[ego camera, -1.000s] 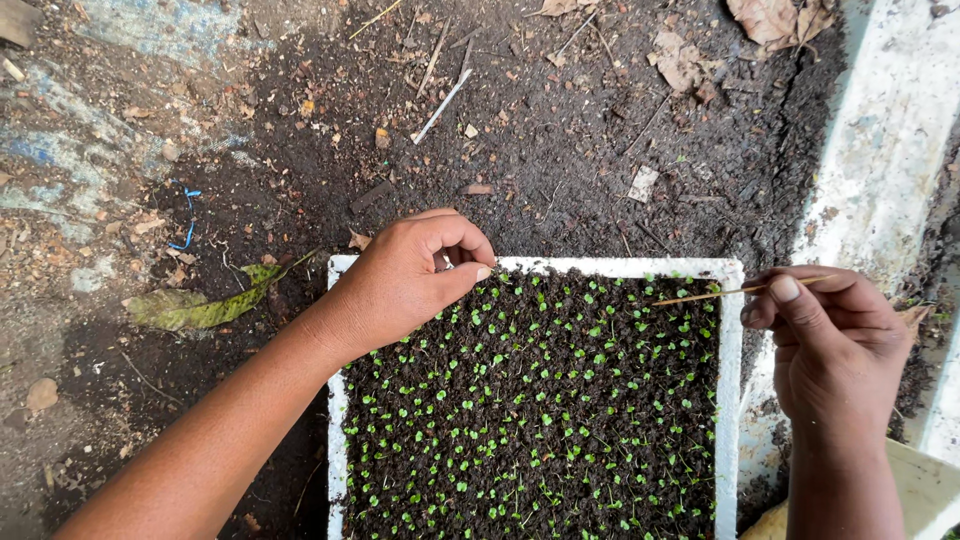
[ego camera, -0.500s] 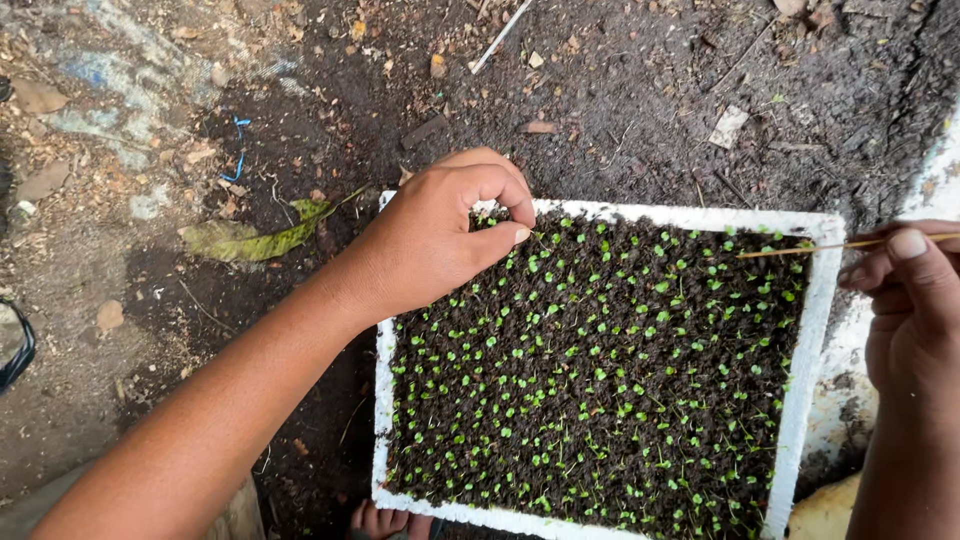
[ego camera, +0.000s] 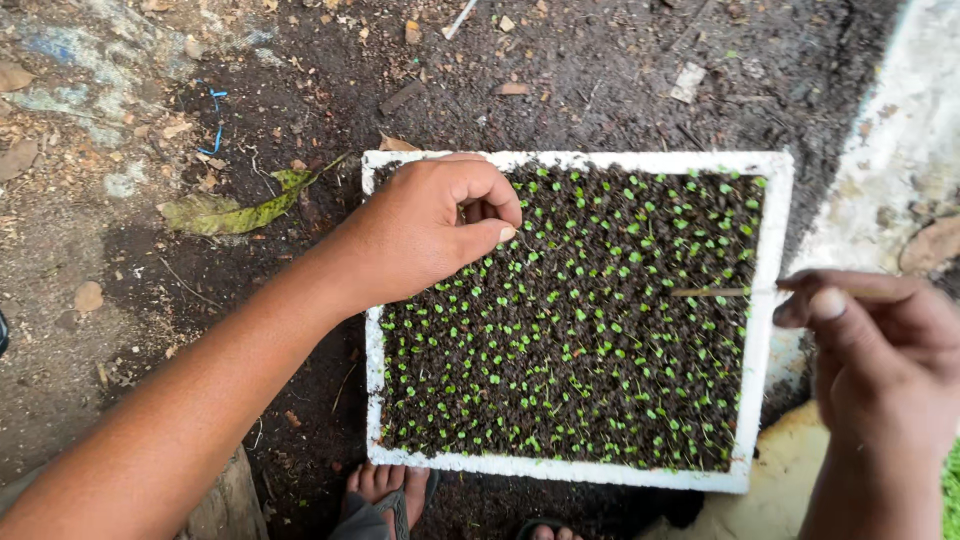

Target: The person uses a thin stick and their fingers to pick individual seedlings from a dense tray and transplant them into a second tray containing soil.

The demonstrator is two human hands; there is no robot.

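Gently, the left hand [ego camera: 420,235] pinched its fingers together over tiny green seedlings [ego camera: 590,320] in a white foam tray [ego camera: 770,300]. The right hand [ego camera: 880,350] had its grip closed on a thin wooden stick [ego camera: 715,292].

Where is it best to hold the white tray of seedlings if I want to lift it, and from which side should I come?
Probably grip the white foam tray by its two short rims, coming in from the left and right, one hand each. The rim is bare, while seedlings fill the soil, so fingers should stay outside the walls.
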